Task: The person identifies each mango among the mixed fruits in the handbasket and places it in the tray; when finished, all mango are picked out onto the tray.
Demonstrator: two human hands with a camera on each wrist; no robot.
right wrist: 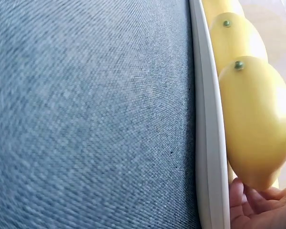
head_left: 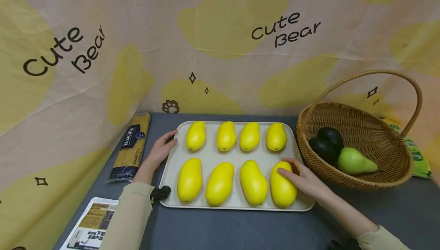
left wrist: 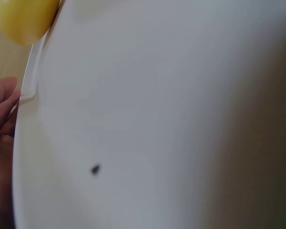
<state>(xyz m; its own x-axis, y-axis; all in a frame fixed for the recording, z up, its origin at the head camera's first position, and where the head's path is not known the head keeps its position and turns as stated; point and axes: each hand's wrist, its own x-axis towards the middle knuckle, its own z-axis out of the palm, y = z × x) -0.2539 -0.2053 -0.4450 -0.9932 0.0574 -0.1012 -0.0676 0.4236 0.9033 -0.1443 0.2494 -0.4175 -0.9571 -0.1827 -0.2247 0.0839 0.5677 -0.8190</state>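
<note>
Several yellow mangoes lie in two rows on a white tray [head_left: 213, 155]. My right hand [head_left: 304, 179] holds the front-right mango [head_left: 282, 189], its thumb on top and its fingers at the far right side. In the right wrist view, the fingertips [right wrist: 237, 191] meet one end of that mango [right wrist: 257, 119], just inside the tray wall. At the tray's left rim is my left hand [head_left: 160, 150], its fingers extended and their tips touching the edge. The left wrist view catches those fingers [left wrist: 2, 95] beside the rim, near another mango [left wrist: 26, 19].
A wicker basket [head_left: 392, 154] stands right of the tray, with dark avocados [head_left: 326, 145] and a green pear [head_left: 355, 162] inside. Behind it is a green packet [head_left: 420, 162]. A spaghetti pack [head_left: 132, 147] and a printed sheet [head_left: 91, 223] lie at left. A patterned curtain [head_left: 220, 66] hangs behind.
</note>
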